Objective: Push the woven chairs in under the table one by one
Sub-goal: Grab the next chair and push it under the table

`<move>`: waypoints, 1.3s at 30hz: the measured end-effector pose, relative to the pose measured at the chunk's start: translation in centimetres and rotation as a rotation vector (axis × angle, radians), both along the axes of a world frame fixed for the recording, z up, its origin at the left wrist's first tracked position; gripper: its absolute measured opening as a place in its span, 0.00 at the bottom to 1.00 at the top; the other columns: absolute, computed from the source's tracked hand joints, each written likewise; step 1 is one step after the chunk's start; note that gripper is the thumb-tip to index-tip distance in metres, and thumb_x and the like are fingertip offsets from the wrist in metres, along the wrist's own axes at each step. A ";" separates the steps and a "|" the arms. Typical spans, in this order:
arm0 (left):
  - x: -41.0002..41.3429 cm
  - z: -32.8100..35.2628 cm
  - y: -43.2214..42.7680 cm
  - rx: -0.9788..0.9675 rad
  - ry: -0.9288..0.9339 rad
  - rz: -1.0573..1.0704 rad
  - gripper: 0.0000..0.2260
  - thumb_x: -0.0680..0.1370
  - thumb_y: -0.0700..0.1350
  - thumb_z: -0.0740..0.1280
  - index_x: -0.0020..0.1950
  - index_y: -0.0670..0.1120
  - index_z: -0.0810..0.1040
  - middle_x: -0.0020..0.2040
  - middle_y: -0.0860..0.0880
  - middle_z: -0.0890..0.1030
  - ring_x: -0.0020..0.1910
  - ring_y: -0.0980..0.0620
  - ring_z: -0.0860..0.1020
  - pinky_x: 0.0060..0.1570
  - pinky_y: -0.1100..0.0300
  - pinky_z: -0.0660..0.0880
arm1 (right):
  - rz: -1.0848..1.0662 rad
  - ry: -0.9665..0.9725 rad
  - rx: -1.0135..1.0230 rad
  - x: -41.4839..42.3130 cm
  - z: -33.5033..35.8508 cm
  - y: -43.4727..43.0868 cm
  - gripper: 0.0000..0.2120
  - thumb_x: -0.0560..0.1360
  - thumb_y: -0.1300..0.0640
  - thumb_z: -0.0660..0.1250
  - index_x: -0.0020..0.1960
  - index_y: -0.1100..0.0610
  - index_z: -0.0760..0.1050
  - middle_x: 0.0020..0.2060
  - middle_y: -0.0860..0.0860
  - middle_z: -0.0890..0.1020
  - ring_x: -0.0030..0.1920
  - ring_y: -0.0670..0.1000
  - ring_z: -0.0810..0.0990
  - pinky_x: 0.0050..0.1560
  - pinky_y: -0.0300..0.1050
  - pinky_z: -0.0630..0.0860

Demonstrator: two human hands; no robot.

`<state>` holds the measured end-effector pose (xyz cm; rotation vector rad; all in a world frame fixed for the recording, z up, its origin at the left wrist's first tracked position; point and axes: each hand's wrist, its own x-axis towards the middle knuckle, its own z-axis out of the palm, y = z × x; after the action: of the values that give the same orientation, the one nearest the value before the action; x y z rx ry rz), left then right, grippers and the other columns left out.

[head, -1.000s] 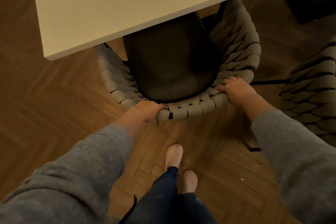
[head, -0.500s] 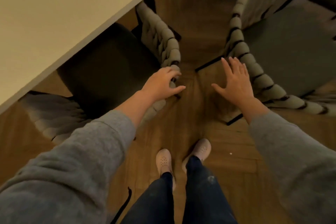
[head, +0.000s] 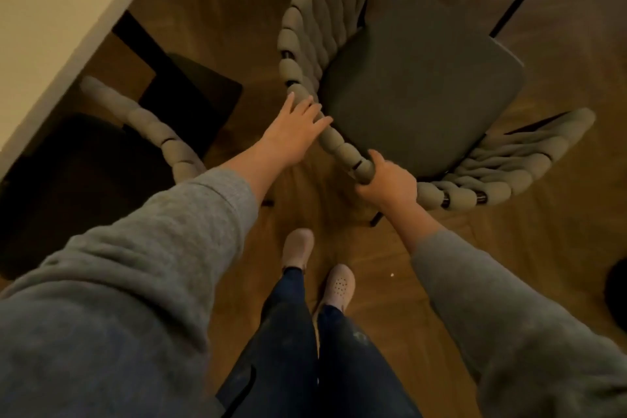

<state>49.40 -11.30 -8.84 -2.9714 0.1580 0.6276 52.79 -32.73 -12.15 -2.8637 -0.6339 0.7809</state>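
Woven chair (head: 305, 27) stands out on wood floor (head: 373, 265), well apart from table (head: 44, 10). Dark seat cushion (head: 417, 88) sits inside curved rope back. Right hand (head: 386, 181) grips back rim, fingers curled round rope. Left hand (head: 293, 127) flat, fingers straight, tips touching same rim further along. Second woven chair (head: 169, 142) at left, seat partly under table edge. Pale shoes (head: 298, 248) on floor below hands.

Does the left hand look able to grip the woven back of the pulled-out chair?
Probably yes: the left hand lies with straight fingers at the woven back, nothing between them, and the rim there is bare; the right hand grips it further along.
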 end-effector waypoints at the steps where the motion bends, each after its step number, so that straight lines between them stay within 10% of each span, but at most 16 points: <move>1: 1.1 -0.2 0.3 0.038 0.027 -0.035 0.31 0.78 0.42 0.65 0.78 0.50 0.55 0.78 0.42 0.57 0.78 0.41 0.51 0.75 0.40 0.47 | 0.002 -0.030 0.004 -0.1 -0.3 0.1 0.35 0.73 0.43 0.67 0.76 0.49 0.58 0.56 0.52 0.78 0.52 0.54 0.80 0.46 0.48 0.77; 17: 13.4 -2.7 2.3 0.067 0.259 -0.410 0.16 0.78 0.47 0.65 0.66 0.55 0.73 0.61 0.51 0.79 0.65 0.48 0.74 0.72 0.40 0.58 | 0.155 -0.047 0.015 5.6 -0.7 -4.0 0.22 0.75 0.43 0.65 0.66 0.48 0.69 0.47 0.49 0.82 0.43 0.50 0.81 0.41 0.42 0.73; 39: 13.6 -3.5 -18.6 -0.013 0.175 -0.044 0.13 0.80 0.47 0.62 0.63 0.56 0.75 0.57 0.52 0.80 0.60 0.48 0.76 0.67 0.44 0.62 | 0.402 0.020 -0.096 15.3 1.1 -23.3 0.19 0.77 0.52 0.65 0.67 0.45 0.69 0.46 0.46 0.80 0.43 0.47 0.76 0.42 0.41 0.67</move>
<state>62.99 -29.87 -12.36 -2.9135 0.2415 0.8832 68.08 -56.01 -11.04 -2.8421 -1.2254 0.9085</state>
